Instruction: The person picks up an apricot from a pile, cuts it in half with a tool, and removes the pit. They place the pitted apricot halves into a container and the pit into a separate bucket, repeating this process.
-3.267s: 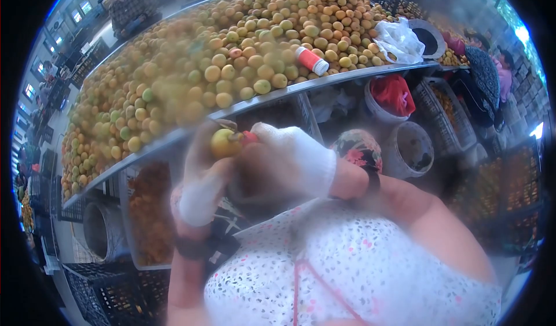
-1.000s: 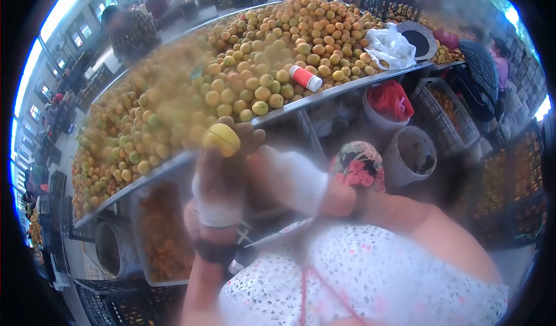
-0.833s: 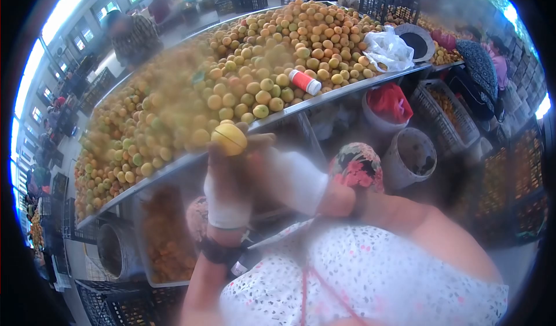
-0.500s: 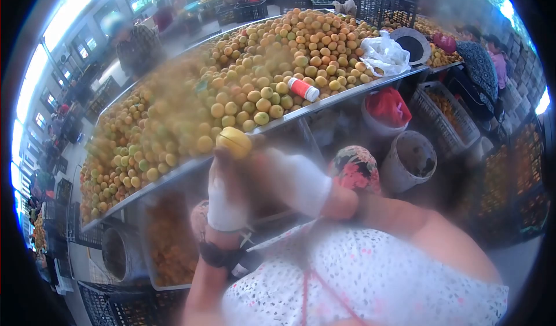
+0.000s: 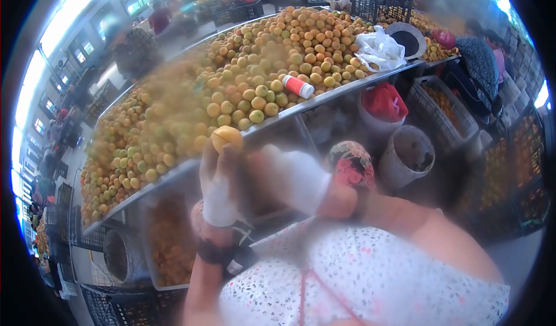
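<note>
Now | 2 hands: left hand (image 5: 217, 178) grips 1 fruit (image 5: 226, 137) | right hand (image 5: 289, 172) blurred, seemingly closed, grip unclear

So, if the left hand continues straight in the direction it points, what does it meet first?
Probably the metal table edge, then the heaped yellow-orange fruits; the left hand holds one round yellow fruit. Depth is unclear.

What we could not make out

A smear blurred our right hand (image 5: 289, 178) and left hand (image 5: 219, 178), so the grip on the fruit (image 5: 226, 137) was unclear; far left people (image 5: 136, 45) were hazy, and the frame's dark rim cut off the crates (image 5: 98, 303).
</note>
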{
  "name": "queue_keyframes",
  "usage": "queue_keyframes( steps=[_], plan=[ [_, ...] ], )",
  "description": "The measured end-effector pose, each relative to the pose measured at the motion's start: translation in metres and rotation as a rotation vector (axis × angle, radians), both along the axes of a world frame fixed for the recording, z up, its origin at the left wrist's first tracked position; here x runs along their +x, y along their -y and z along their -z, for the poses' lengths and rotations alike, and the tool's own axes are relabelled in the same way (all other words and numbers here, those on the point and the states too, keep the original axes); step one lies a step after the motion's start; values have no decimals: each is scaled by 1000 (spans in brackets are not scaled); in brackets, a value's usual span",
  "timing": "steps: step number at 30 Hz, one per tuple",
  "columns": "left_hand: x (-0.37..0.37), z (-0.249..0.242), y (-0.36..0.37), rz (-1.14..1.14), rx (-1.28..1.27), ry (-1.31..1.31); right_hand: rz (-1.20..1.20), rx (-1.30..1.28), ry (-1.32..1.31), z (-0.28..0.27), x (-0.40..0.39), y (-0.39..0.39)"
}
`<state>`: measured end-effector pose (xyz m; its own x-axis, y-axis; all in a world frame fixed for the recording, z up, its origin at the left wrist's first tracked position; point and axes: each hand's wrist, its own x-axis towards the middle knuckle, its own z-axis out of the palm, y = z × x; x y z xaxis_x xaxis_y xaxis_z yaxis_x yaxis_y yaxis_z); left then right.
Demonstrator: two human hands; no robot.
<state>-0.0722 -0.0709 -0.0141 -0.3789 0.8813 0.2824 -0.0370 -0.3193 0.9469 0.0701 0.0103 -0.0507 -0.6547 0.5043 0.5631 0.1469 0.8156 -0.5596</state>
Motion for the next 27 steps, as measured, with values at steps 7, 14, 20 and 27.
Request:
queue_keyframes(
  steps=[7, 14, 20, 27],
  plan=[
    [-5, 15, -6, 69, -40, 202, 27, 0, 98, -6, 1, 1],
    [6, 14, -16, -142, 40, -93, 22, 21, 134, 3, 2, -6],
    [-5, 18, -13, -72, -79, 29, 67, 48, 207, 11, -7, -7],
    [-22, 37, -22, 16, -161, 197, 70, -9, 254, 16, -11, -13]
  ],
)
